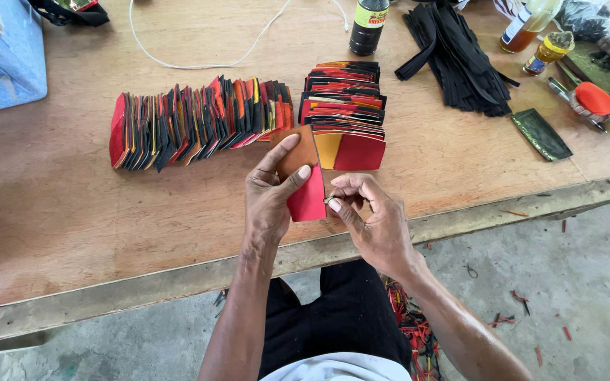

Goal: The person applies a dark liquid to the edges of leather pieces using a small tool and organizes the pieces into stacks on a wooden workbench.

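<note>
My left hand (pixel 271 192) grips a small folded piece of brown and red leather-like material (pixel 303 176), thumb and forefinger pinching its upper part. My right hand (pixel 368 219) is beside the piece's right edge, its fingers pinched on a tiny metal item (pixel 329 200) that touches the red part. Just behind my hands lies a flat stack of red, yellow and black pieces (pixel 347 113). To its left a long row of similar pieces (pixel 199 120) stands on edge.
On the wooden table (pixel 72 204): a dark bottle (pixel 368 27), a pile of black strips (pixel 460 60), a white cord (pixel 199 63), a blue box (pixel 1 56), small bottles (pixel 548 51), an orange-topped object (pixel 596 99) and a dark flat piece (pixel 541 134). Scraps litter the concrete floor (pixel 566 282).
</note>
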